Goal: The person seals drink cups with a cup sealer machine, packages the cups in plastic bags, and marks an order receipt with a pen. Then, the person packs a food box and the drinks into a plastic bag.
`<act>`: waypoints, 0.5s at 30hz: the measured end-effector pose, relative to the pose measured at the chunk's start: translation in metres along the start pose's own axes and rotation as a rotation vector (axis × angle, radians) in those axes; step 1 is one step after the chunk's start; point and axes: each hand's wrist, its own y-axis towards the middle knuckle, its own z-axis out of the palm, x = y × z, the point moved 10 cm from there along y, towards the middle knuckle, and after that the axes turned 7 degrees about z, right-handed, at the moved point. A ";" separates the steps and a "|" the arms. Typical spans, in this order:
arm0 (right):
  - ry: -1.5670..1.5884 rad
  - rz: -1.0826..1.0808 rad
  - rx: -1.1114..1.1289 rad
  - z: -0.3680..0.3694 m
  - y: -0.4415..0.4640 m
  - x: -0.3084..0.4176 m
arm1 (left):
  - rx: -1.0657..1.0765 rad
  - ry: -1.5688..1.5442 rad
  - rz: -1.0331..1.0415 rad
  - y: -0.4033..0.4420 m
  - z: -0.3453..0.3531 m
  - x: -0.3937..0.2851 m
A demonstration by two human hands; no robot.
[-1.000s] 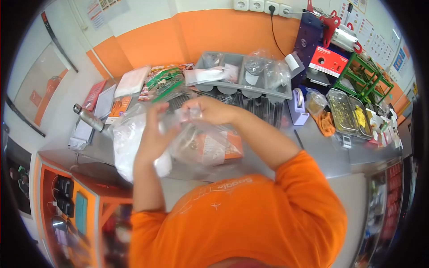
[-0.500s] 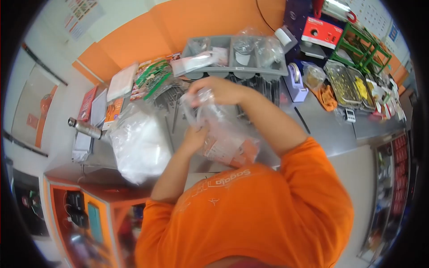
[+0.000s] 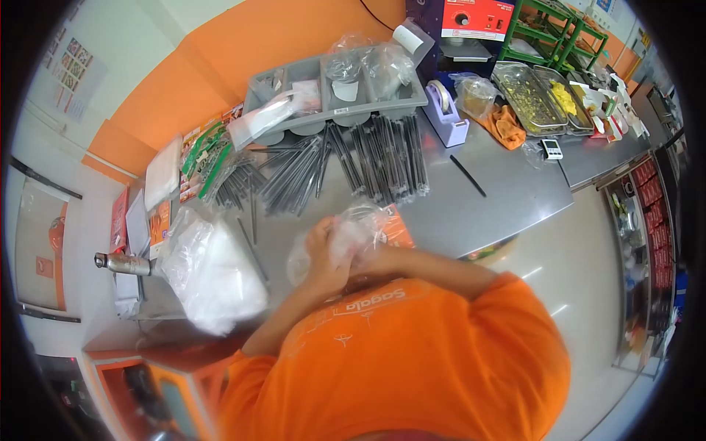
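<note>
Close to my body, at the front edge of the steel table, my left hand (image 3: 324,257) grips a crumpled clear plastic bag (image 3: 354,229). My right hand (image 3: 370,263) is beside it, against the lower part of the bag; its fingers are hidden behind the plastic and my left hand. An orange box (image 3: 396,228) shows just behind and right of the bag. To the left lies a large bundle of white plastic bags (image 3: 213,272). Behind my hands are several wrapped black straws (image 3: 386,158).
A grey divided tray (image 3: 338,110) stands at the back with bags in it. Right of it are a purple tape dispenser (image 3: 446,117), an orange cloth (image 3: 504,126), wire-rack trays (image 3: 531,99) and a small timer (image 3: 551,149). A metal bottle (image 3: 123,264) lies at left.
Both hands have come down and closer to my body, and the plastic bag is now bunched between them. The view has turned, showing more straws and table.
</note>
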 end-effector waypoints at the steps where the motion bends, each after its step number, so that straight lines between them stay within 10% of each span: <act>1: 0.004 -0.006 -0.002 0.000 0.001 -0.005 | 0.003 -0.036 -0.016 -0.002 0.003 0.005; 7: -0.159 -0.115 -0.157 -0.005 0.013 -0.080 | 0.240 0.046 -0.127 -0.003 -0.034 -0.003; 10: -0.757 -0.090 -0.107 0.034 0.043 -0.076 | 0.527 0.360 -0.120 -0.022 -0.008 0.004; 11: -0.075 -0.593 -0.315 0.035 0.032 -0.012 | 0.660 0.679 -0.017 -0.031 0.010 0.006; 13: 0.649 -1.054 -0.482 -0.011 -0.013 0.032 | 0.454 0.365 -0.058 -0.018 0.013 0.000; 15: -0.848 -0.621 0.071 0.049 0.002 0.061 | 0.305 0.022 -0.095 -0.004 0.013 -0.007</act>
